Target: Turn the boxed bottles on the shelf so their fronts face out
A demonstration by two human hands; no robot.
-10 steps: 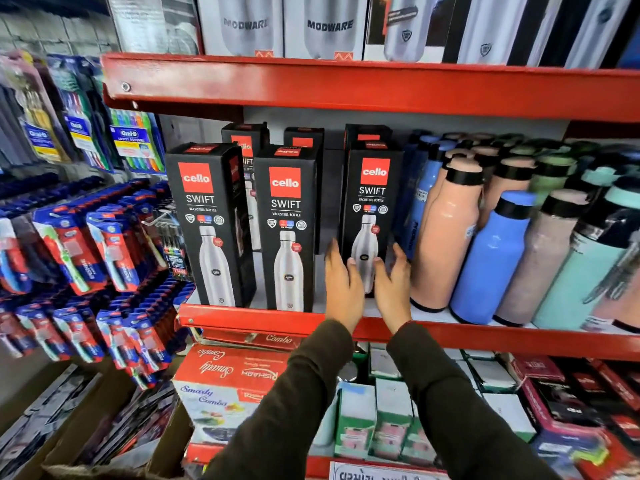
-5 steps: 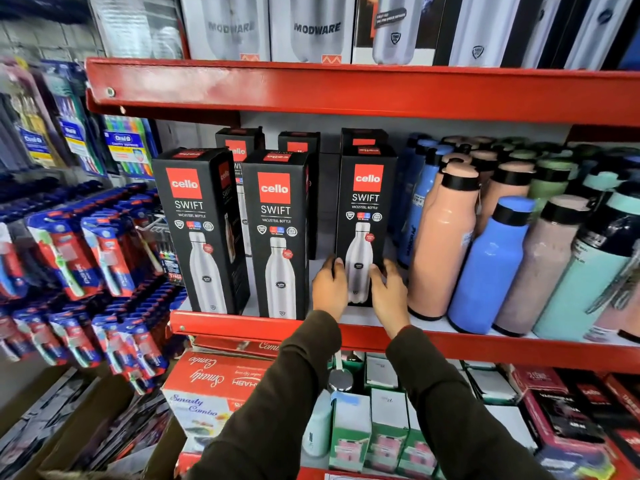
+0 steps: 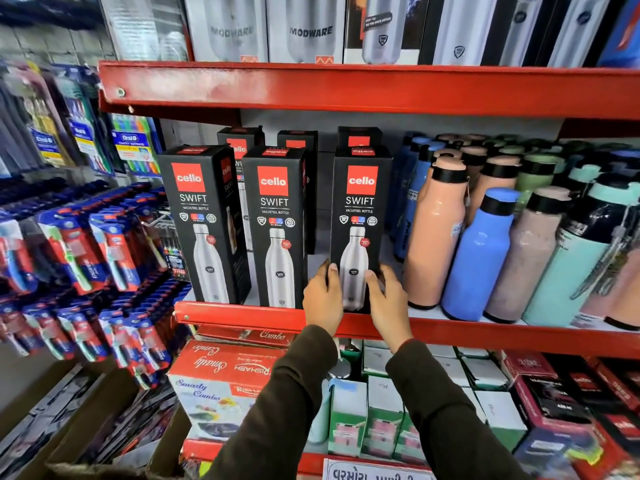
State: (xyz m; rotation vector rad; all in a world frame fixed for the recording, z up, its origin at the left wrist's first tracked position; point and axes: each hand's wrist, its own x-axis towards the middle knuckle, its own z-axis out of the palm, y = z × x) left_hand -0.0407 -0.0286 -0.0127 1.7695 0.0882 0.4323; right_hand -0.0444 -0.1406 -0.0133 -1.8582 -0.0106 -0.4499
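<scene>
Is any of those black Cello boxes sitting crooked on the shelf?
Yes, slightly: the leftmost Cello box is turned a little, showing its right side panel. The middle box and the one held between the left hand and right hand face out squarely.

A shop: red metal shelves [image 3: 346,90] of boxed bottles [image 3: 273,223]; racks of packaged toothbrushes [image 3: 104,251].
</scene>
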